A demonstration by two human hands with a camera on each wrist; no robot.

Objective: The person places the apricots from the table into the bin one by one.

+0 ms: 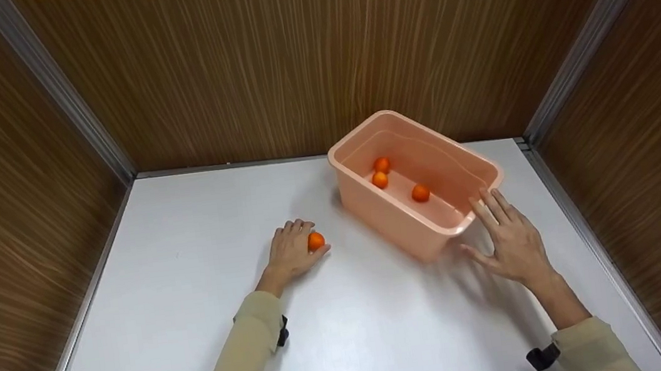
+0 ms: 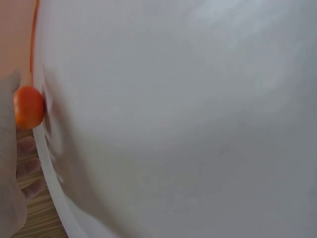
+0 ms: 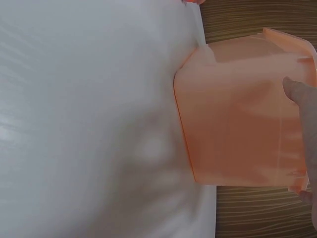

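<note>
A peach plastic tub (image 1: 401, 219) stands at the back right of the white table (image 1: 193, 303), with three small oranges (image 1: 379, 179) inside. My left hand (image 1: 292, 252) lies on the table left of the tub, its fingers curled round a fourth small orange (image 1: 315, 241), which the left wrist view shows as an orange (image 2: 27, 107) against the palm. My right hand (image 1: 510, 239) hovers at the tub's near right corner with fingers straight and spread. Its fingertips (image 3: 302, 96) reach the tub wall (image 3: 237, 134) in the right wrist view.
Brown wood-grain panels (image 1: 301, 50) wall in the table at the back and on both sides, with metal strips at the corners. Beige sleeves cover both forearms, each with a black wrist strap (image 1: 541, 358).
</note>
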